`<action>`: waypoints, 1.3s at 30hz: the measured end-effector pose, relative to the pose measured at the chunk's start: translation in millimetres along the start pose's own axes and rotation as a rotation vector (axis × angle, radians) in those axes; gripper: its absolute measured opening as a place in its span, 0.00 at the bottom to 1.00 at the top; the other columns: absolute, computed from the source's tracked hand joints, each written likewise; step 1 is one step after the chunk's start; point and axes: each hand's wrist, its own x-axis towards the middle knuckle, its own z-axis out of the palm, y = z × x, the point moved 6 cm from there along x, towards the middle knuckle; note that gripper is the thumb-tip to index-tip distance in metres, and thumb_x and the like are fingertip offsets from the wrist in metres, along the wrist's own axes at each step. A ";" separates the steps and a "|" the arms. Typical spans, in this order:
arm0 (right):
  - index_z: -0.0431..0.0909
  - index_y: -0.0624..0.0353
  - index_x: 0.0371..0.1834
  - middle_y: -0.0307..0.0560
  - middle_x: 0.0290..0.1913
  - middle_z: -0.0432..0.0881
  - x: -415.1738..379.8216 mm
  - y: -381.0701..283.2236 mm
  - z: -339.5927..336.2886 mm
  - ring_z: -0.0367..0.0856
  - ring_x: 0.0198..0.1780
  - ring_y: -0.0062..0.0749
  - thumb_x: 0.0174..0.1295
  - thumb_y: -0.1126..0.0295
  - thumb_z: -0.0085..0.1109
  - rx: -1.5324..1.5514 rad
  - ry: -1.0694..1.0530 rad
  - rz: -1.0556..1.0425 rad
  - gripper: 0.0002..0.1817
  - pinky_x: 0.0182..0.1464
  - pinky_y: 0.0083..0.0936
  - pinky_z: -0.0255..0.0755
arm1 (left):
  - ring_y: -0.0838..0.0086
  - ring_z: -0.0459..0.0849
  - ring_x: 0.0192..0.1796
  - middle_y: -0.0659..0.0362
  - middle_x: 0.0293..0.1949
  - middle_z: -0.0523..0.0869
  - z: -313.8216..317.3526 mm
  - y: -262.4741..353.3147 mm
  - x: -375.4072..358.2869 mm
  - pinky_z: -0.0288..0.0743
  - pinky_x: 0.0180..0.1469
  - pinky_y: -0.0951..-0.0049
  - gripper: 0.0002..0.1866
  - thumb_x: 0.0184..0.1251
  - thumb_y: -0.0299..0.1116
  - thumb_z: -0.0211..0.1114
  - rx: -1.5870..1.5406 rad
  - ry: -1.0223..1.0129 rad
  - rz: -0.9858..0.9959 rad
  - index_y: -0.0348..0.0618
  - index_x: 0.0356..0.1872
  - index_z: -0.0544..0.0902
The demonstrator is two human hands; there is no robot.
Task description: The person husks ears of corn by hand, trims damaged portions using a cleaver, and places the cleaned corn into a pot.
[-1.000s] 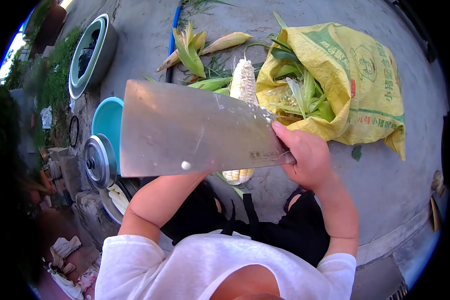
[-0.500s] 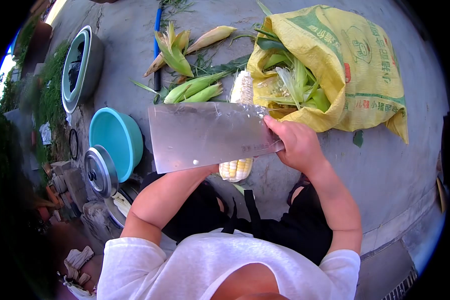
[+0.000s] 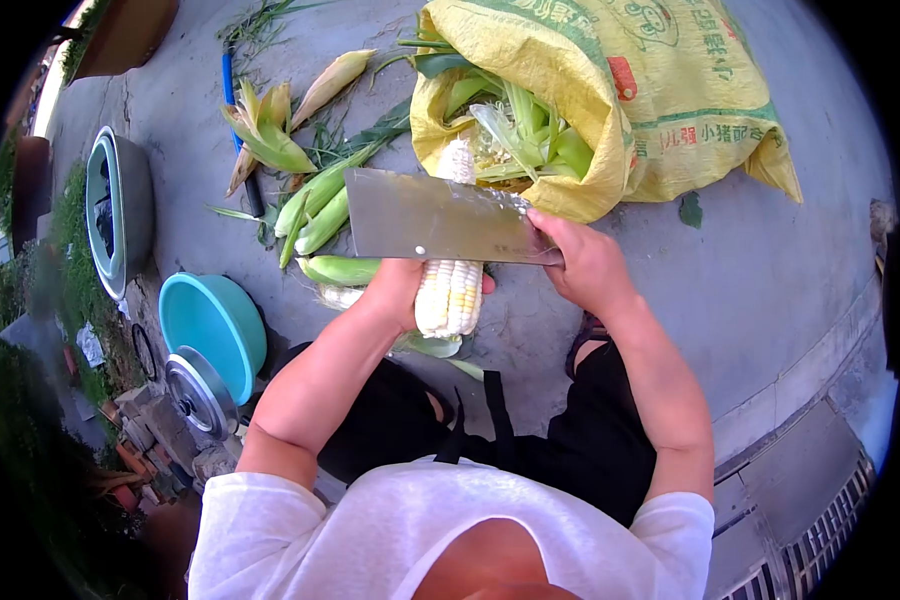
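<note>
My right hand is closed on the end of a wide cleaver, whose blade reaches left across the corn. Small white bits stick to the blade near its top right. My left hand wraps round a corn cob with white and yellow kernels; the blade hides part of this hand. Above the blade the cob's far end looks stripped of whole kernels. Beyond it gapes a yellow woven sack with husks and kernel bits at its mouth.
Green unhusked ears and loose husks lie left of the sack by a blue and black pole. Further left stand a turquoise basin, a metal lid and a grey-green tub.
The view has shifted, so the ground things sit differently in it. The blade has tilted and moved up the cob, and more of the kernels and my left hand now show.
</note>
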 end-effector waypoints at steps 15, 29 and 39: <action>0.70 0.54 0.54 0.43 0.39 0.81 13.6 2.4 9.2 0.81 0.37 0.40 0.45 0.75 0.63 -0.029 -0.013 0.006 0.28 0.37 0.31 0.76 | 0.55 0.83 0.32 0.43 0.40 0.79 1.5 7.8 9.3 0.82 0.31 0.60 0.28 0.59 0.48 0.54 0.246 0.112 0.047 0.32 0.52 0.71; 0.71 0.54 0.53 0.45 0.38 0.81 10.6 14.8 8.9 0.80 0.37 0.42 0.47 0.75 0.61 -0.028 0.015 0.074 0.26 0.37 0.32 0.75 | 0.56 0.83 0.31 0.46 0.38 0.79 1.7 18.4 14.0 0.82 0.31 0.61 0.22 0.58 0.36 0.52 0.247 0.115 0.045 0.31 0.50 0.70; 0.70 0.52 0.53 0.48 0.40 0.81 11.6 26.5 7.1 0.81 0.38 0.43 0.50 0.72 0.60 -0.093 -0.052 0.164 0.23 0.38 0.34 0.75 | 0.54 0.83 0.28 0.44 0.36 0.79 7.7 15.1 4.9 0.80 0.27 0.61 0.24 0.55 0.38 0.53 0.110 0.072 -0.027 0.32 0.50 0.68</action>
